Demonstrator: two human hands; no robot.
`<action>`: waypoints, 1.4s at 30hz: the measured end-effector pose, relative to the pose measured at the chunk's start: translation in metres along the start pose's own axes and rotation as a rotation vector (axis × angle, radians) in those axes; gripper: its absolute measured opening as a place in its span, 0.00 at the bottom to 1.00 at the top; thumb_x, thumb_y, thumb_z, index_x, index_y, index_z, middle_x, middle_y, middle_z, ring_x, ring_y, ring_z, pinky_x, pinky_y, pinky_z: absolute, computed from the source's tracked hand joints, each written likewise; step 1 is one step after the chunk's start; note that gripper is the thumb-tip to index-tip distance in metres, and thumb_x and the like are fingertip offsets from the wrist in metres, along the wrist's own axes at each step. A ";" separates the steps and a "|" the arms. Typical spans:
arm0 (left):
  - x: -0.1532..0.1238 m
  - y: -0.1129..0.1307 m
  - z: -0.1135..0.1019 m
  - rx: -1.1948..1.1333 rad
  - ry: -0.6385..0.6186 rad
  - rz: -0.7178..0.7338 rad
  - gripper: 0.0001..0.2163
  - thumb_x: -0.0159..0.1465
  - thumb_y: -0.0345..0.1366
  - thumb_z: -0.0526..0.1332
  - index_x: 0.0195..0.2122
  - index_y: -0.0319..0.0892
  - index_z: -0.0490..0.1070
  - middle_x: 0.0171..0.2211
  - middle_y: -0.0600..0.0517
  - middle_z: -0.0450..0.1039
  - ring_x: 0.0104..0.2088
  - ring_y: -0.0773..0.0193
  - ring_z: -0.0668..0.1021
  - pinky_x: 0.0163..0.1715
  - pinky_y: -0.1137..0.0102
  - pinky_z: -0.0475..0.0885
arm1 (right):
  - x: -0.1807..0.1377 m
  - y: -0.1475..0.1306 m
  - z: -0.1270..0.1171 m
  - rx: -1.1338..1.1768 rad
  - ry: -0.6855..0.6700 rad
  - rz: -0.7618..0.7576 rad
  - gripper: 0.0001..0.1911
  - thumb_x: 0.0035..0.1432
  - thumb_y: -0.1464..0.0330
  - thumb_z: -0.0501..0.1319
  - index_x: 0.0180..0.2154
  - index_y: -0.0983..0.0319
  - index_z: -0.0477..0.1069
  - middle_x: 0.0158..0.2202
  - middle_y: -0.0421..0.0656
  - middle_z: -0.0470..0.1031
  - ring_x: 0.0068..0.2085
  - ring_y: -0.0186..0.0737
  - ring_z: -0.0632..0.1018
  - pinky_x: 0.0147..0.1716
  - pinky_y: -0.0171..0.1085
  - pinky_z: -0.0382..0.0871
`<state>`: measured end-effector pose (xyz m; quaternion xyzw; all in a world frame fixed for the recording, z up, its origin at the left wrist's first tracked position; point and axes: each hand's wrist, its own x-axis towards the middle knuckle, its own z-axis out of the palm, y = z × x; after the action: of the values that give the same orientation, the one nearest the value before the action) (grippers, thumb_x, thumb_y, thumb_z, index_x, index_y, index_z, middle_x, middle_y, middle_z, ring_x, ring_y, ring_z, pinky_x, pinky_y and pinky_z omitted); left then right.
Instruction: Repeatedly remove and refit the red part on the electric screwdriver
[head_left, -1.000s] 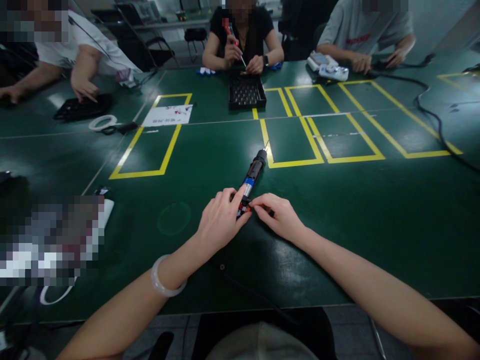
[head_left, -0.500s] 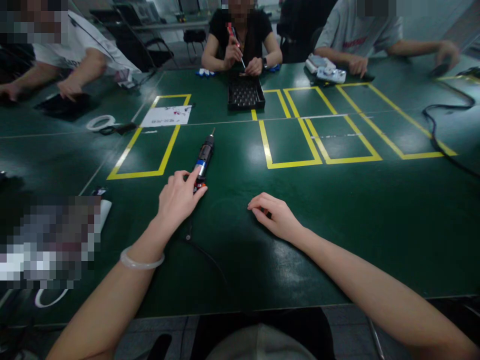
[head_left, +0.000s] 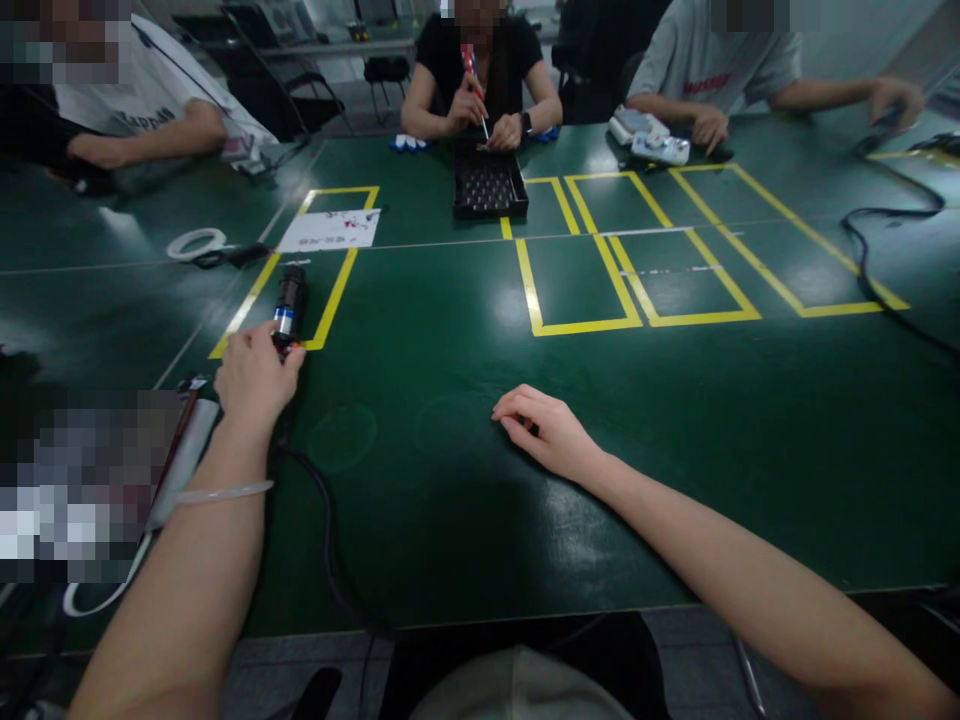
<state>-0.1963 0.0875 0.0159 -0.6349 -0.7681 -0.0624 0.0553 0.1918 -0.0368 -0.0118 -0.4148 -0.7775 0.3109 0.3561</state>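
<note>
The left hand (head_left: 259, 375) has its fingers curled around the near end of a black tool (head_left: 289, 295) with a blue and silver band. The tool is over the near part of a yellow tape box (head_left: 341, 297), left of the worktop's (head_left: 450, 530) middle, and points at the far edge. A black cord (head_left: 326, 510) bends down to the near edge. White paper (head_left: 330, 231) lies just past the tool. The right hand (head_left: 551, 430) rests nearer the middle, fingers loosely bent and close together, with a gap by the thumb.
</note>
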 end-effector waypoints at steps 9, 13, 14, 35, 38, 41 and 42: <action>-0.008 0.007 0.004 0.110 0.120 0.076 0.23 0.64 0.48 0.59 0.51 0.34 0.67 0.52 0.36 0.65 0.48 0.46 0.70 0.38 0.60 0.69 | 0.000 0.002 0.002 -0.006 -0.009 0.000 0.07 0.64 0.73 0.56 0.40 0.60 0.73 0.44 0.45 0.75 0.40 0.37 0.76 0.39 0.35 0.71; -0.007 0.007 0.004 0.092 0.145 0.028 0.21 0.66 0.47 0.56 0.49 0.33 0.68 0.50 0.36 0.66 0.45 0.47 0.72 0.37 0.60 0.68 | 0.000 0.002 0.002 0.001 -0.003 -0.007 0.07 0.64 0.73 0.56 0.39 0.60 0.72 0.43 0.45 0.75 0.40 0.37 0.76 0.38 0.35 0.71; -0.007 0.007 0.004 0.080 0.155 0.018 0.20 0.67 0.46 0.54 0.49 0.33 0.68 0.49 0.36 0.67 0.45 0.47 0.72 0.37 0.60 0.68 | 0.000 0.002 0.002 0.002 -0.001 -0.009 0.07 0.64 0.73 0.56 0.39 0.60 0.72 0.43 0.45 0.75 0.40 0.37 0.76 0.38 0.35 0.71; -0.115 0.141 -0.019 -1.253 -0.914 0.309 0.19 0.58 0.40 0.69 0.48 0.40 0.72 0.40 0.46 0.78 0.41 0.60 0.80 0.41 0.65 0.75 | 0.003 0.002 0.003 0.300 0.004 0.224 0.08 0.63 0.71 0.57 0.42 0.63 0.73 0.33 0.42 0.79 0.30 0.31 0.77 0.31 0.31 0.69; -0.116 0.140 -0.016 -1.244 -0.945 0.342 0.19 0.59 0.41 0.68 0.51 0.41 0.73 0.45 0.45 0.78 0.45 0.58 0.80 0.45 0.64 0.75 | 0.003 0.001 0.003 0.296 -0.008 0.222 0.07 0.64 0.71 0.57 0.41 0.63 0.73 0.33 0.42 0.79 0.30 0.31 0.76 0.30 0.30 0.68; -0.117 0.140 -0.015 -1.242 -0.977 0.383 0.20 0.61 0.41 0.66 0.54 0.42 0.73 0.49 0.44 0.77 0.49 0.58 0.79 0.50 0.63 0.73 | 0.004 0.001 0.002 0.286 -0.015 0.211 0.07 0.63 0.71 0.57 0.41 0.63 0.73 0.34 0.41 0.79 0.29 0.30 0.75 0.29 0.30 0.66; -0.117 0.141 -0.015 -1.237 -0.976 0.395 0.20 0.62 0.41 0.66 0.54 0.41 0.73 0.50 0.44 0.77 0.49 0.58 0.78 0.51 0.62 0.73 | 0.004 0.001 0.002 0.287 -0.016 0.209 0.07 0.63 0.72 0.57 0.41 0.63 0.73 0.34 0.41 0.79 0.28 0.30 0.75 0.29 0.30 0.65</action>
<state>-0.0361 -0.0026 0.0154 -0.6302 -0.4059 -0.1808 -0.6367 0.1887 -0.0336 -0.0124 -0.4359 -0.6805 0.4573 0.3713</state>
